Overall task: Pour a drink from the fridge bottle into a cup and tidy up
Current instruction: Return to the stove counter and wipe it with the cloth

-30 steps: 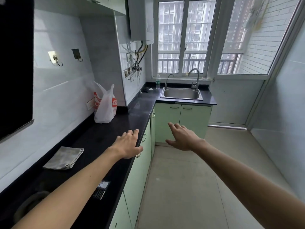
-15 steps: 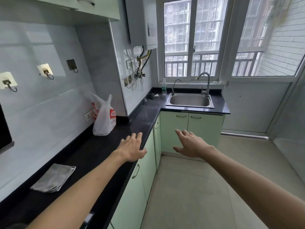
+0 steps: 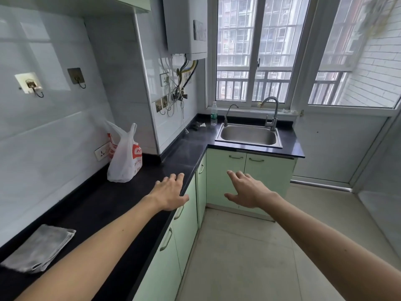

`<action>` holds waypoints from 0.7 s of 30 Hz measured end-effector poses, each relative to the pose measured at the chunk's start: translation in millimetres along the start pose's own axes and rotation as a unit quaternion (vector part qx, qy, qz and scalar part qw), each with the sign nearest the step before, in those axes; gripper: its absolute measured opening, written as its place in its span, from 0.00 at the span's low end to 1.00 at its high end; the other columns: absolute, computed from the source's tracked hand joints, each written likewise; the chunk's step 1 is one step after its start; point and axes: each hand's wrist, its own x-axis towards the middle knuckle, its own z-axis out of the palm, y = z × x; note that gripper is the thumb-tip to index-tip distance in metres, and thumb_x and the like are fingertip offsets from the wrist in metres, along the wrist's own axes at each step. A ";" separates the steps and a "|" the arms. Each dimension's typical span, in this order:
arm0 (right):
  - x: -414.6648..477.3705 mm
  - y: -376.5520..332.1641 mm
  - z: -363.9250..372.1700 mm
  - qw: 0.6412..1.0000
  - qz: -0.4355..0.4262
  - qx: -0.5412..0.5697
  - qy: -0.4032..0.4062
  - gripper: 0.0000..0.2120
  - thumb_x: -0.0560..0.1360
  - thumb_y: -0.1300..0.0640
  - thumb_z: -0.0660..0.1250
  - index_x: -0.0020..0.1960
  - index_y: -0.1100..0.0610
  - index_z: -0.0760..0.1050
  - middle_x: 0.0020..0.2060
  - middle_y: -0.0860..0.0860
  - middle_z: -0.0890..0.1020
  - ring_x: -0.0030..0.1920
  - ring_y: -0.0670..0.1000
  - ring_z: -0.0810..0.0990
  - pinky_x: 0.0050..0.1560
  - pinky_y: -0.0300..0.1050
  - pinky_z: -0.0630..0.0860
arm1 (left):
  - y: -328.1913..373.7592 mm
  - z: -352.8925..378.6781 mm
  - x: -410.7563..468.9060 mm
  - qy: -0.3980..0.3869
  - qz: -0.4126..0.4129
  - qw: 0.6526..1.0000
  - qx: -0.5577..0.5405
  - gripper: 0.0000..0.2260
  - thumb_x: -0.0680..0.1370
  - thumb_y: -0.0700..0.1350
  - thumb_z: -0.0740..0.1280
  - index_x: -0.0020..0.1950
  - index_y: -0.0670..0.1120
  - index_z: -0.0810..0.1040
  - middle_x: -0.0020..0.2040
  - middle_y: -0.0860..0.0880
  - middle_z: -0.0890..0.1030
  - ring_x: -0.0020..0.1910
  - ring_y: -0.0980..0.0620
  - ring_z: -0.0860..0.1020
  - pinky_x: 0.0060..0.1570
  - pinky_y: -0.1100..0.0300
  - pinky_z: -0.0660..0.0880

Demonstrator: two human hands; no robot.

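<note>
Dark kitchen surface (image 3: 97,203) and sink (image 3: 248,135) show no fridge, fridge bottle or cup, and with your left hand (image 3: 170,193) and right hand (image 3: 249,190) held out, fingers (image 3: 173,178) spread and empty, you may grab the clear bottle (image 3: 214,114) by the sink by mistake.

Both forearms are bare along all of their visible length, slender and smooth, narrowing evenly to the wrists. The left hand (image 3: 171,193), the one above the counter (image 3: 121,203), has a flat, lean back and long fingers (image 3: 174,179); the nails are too small to make out. The right hand (image 3: 249,192), out past the counter's front edge, looks much the same, with a small bony bump at its wrist.
</note>
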 end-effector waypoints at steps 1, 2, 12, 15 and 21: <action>9.8 2.2 -0.7 1.000 -0.001 -0.001 0.002 0.39 0.79 0.40 0.62 0.80 0.54 0.46 0.73 0.56 0.65 0.71 0.58 0.66 0.61 0.56 0.74 | -3.6 -0.2 9.3 0.000 0.002 1.000 0.005 0.35 0.79 0.57 0.60 0.81 0.45 0.50 0.75 0.42 0.65 0.71 0.42 0.67 0.69 0.44 0.65; 20.8 4.1 -2.2 1.000 -0.002 -0.002 0.006 0.39 0.79 0.40 0.62 0.80 0.54 0.46 0.72 0.56 0.65 0.70 0.58 0.66 0.61 0.56 0.74 | -8.2 -1.5 18.9 0.001 0.003 1.000 0.011 0.35 0.79 0.58 0.60 0.81 0.44 0.50 0.75 0.42 0.65 0.71 0.42 0.67 0.68 0.44 0.65; 146.5 9.3 -12.5 1.000 -0.005 0.003 0.005 0.39 0.78 0.40 0.62 0.79 0.54 0.48 0.72 0.56 0.66 0.71 0.59 0.65 0.61 0.57 0.75 | -61.2 -16.2 128.5 -0.001 0.008 0.999 0.037 0.35 0.80 0.58 0.60 0.80 0.44 0.50 0.75 0.42 0.65 0.72 0.41 0.67 0.68 0.43 0.66; 179.6 6.8 -15.6 1.000 0.002 0.019 0.003 0.38 0.79 0.40 0.62 0.79 0.54 0.48 0.72 0.56 0.66 0.70 0.59 0.66 0.62 0.57 0.74 | -80.7 -17.3 156.7 -0.011 0.003 0.999 0.038 0.35 0.80 0.58 0.59 0.81 0.44 0.50 0.76 0.42 0.64 0.72 0.41 0.67 0.68 0.44 0.66; 232.8 5.7 -22.0 0.999 0.011 0.049 0.004 0.39 0.79 0.40 0.61 0.80 0.54 0.46 0.75 0.57 0.63 0.72 0.59 0.65 0.67 0.58 0.70 | -114.9 -20.2 196.0 -0.001 -0.007 1.000 0.018 0.34 0.80 0.58 0.58 0.81 0.45 0.50 0.77 0.42 0.63 0.73 0.42 0.66 0.69 0.42 0.65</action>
